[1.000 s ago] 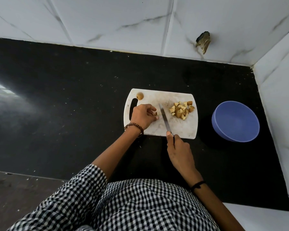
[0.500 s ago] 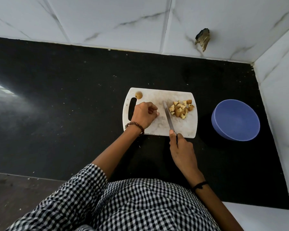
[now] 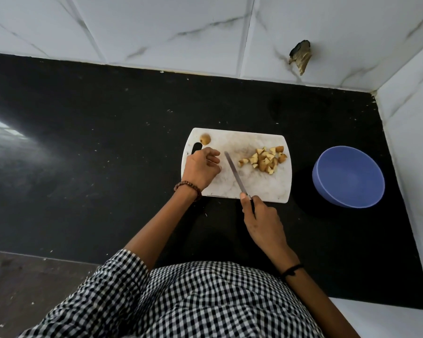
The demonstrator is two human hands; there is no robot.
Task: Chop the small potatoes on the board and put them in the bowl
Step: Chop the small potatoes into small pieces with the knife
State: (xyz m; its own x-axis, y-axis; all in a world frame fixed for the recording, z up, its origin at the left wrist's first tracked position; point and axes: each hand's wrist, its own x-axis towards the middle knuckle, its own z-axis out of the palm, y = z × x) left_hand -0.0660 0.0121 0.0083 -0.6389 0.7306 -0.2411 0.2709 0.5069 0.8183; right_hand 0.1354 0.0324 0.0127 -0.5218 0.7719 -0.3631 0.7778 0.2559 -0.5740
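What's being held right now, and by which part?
The right hand grips the knife by its handle; the left hand, over the board, holds nothing visible.

Black counter [image 3: 108,142]: board [image 3: 254,186], bowl [image 3: 348,176].

The right hand [image 3: 263,224] hides the knife [image 3: 235,173] handle; the palm of the left hand [image 3: 200,168] is unseen.

White plastic cutting board [image 3: 254,187], blue round bowl [image 3: 349,178] to right. Chopped potato pieces [image 3: 266,159] heaped right end, whole small potato [image 3: 205,139] far-left corner. Right hand [image 3: 263,219] gripping steel knife [image 3: 235,173]; left hand [image 3: 200,168] loosely curled.
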